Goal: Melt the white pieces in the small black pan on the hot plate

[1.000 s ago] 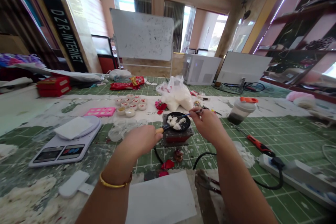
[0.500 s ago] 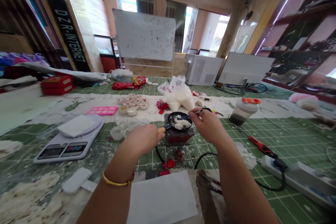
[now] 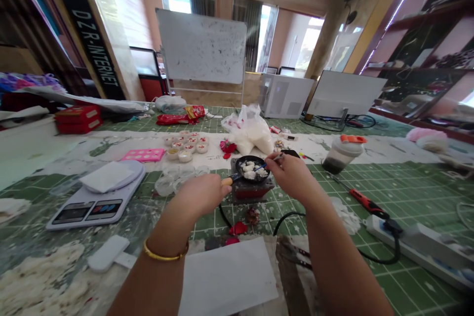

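Observation:
My left hand (image 3: pixel 202 193) is closed around the wooden handle of a small black frying pan (image 3: pixel 242 177). The pan rests on a small hot plate (image 3: pixel 252 194) with a dark top and red sides. White lumps (image 3: pixel 249 168) lie loose in the pan. Between the pinched fingers of my right hand (image 3: pixel 287 172) is a thin stirring stick (image 3: pixel 261 166), its blue end down among the lumps. What kind of stick it is, I cannot tell. Behind the pan stands a clear plastic bag (image 3: pixel 255 138) of white grains.
Small filled cups (image 3: pixel 190 148), empty clear cups (image 3: pixel 165 186), a pink mold (image 3: pixel 143 155) and a kitchen scale (image 3: pixel 98 202) stand left. At right are a lidded cup (image 3: pixel 342 153), a soldering iron (image 3: pixel 366 202) and a power strip (image 3: pixel 418 252). White paper (image 3: pixel 229 276) lies in front.
The white lumps have shifted in the pan and lie more spread out. The stick's blue end sits slightly lower. My left hand keeps its grip on the handle.

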The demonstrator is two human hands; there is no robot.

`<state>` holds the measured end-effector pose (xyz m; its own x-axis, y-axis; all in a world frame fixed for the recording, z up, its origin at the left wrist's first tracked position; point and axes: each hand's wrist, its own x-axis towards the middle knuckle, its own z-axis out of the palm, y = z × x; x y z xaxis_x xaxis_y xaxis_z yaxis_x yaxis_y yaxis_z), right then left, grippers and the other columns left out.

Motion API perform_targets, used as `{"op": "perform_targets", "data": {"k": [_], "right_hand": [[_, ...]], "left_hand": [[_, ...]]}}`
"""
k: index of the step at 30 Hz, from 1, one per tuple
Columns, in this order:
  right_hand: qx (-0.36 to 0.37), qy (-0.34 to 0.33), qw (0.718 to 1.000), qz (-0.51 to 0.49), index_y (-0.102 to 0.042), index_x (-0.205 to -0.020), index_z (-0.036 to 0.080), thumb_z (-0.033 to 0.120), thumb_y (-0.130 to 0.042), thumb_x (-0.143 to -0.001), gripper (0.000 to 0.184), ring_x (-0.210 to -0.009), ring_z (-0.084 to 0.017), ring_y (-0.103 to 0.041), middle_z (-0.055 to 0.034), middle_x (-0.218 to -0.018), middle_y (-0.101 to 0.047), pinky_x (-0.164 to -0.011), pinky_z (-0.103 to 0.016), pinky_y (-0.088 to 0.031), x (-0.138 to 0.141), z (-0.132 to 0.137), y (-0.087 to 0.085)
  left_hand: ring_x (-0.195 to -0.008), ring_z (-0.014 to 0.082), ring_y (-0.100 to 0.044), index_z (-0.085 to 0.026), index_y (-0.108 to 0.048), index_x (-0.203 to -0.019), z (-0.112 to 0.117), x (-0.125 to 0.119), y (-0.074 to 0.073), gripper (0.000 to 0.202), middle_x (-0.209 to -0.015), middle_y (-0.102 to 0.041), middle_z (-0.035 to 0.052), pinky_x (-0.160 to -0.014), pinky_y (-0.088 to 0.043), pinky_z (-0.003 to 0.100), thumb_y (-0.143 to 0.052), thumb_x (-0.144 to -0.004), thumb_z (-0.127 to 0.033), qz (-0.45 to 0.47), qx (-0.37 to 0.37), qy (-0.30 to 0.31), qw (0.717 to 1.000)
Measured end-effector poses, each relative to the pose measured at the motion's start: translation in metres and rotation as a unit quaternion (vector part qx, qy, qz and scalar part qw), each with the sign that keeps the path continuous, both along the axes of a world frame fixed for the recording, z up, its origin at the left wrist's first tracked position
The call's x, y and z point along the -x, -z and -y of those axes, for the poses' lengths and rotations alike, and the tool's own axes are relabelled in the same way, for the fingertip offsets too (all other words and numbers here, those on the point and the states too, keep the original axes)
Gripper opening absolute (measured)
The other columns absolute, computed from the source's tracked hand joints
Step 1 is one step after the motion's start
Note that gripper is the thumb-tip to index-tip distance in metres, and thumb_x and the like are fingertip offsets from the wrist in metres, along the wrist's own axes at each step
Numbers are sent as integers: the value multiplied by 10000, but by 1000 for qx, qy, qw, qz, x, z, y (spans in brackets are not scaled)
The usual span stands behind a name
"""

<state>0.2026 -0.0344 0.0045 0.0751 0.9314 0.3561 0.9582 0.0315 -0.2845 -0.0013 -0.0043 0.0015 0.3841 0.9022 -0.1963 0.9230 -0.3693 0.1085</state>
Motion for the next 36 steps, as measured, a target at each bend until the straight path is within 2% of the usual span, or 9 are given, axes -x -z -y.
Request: {"op": "perform_targets", "data": {"k": [5, 8, 13, 17, 22, 27, 32, 36], "right_hand": [[-10, 59, 998, 24, -623, -805, 173, 385, -332, -823, 360, -736, -175, -561, -79, -778, -636, -617, -244, -335, -5, 2, -3], [20, 33, 999, 25, -627, -787, 170, 377, -342, -821, 354, -706, -167, -560, -77, -777, -639, -603, -240, -333, -4, 3, -4], [-6, 17, 1000, -15, -625, -843, 203, 374, -344, -822, 330, -764, -158, -564, -44, -839, -640, -624, -230, -339, -2, 5, -5], [8, 5, 1000, -5, -624, -812, 208, 362, -356, -817, 310, -722, -162, -567, -38, -785, -647, -609, -239, -340, -2, 6, -5], [-49, 20, 999, 1, -615, -860, 197, 364, -334, -828, 328, -785, -170, -567, -47, -826, -645, -652, -243, -344, -1, 3, -2], [-4, 9, 1000, 27, -620, -800, 179, 359, -331, -833, 342, -725, -161, -568, -67, -808, -647, -633, -243, -340, -1, 0, 0], [-56, 25, 998, 17, -598, -888, 199, 360, -325, -837, 321, -796, -168, -567, -48, -836, -645, -659, -238, -341, -2, -1, 0], [-11, -4, 1000, 25, -616, -796, 185, 351, -332, -835, 331, -730, -162, -571, -51, -785, -648, -627, -236, -338, -1, 0, 0]], "left_hand": [[-698, 224, -584, -177, -581, -767, 1, 0, -1, 449, -843, -643, 100, -548, -377, 281, -261, -780, -492, 5, 4, 5, 1000], [-711, 229, -587, -166, -584, -776, 1, 0, -1, 468, -845, -641, 105, -550, -377, 278, -257, -778, -501, 4, 1, 2, 1000], [-702, 221, -588, -167, -583, -772, 1, 0, 0, 448, -835, -643, 100, -555, -379, 273, -275, -776, -493, 5, 4, 5, 1000], [-700, 218, -584, -175, -582, -780, 1, 0, 0, 431, -848, -643, 102, -559, -382, 277, -278, -779, -480, 4, 3, -1, 1000], [-717, 230, -585, -180, -582, -785, 1, 0, 0, 437, -865, -641, 101, -560, -383, 285, -265, -782, -481, 0, 1, 2, 1000], [-704, 237, -585, -180, -584, -773, 0, 0, 1, 430, -851, -642, 101, -557, -384, 298, -275, -778, -479, 6, -4, 6, 1000], [-702, 232, -582, -172, -581, -767, 0, 0, 0, 442, -843, -640, 102, -544, -375, 288, -264, -778, -480, -3, -2, 2, 1000], [-667, 215, -579, -176, -573, -741, -2, -1, 2, 432, -810, -640, 90, -529, -366, 274, -279, -769, -491, 2, 1, 0, 1000]]}}
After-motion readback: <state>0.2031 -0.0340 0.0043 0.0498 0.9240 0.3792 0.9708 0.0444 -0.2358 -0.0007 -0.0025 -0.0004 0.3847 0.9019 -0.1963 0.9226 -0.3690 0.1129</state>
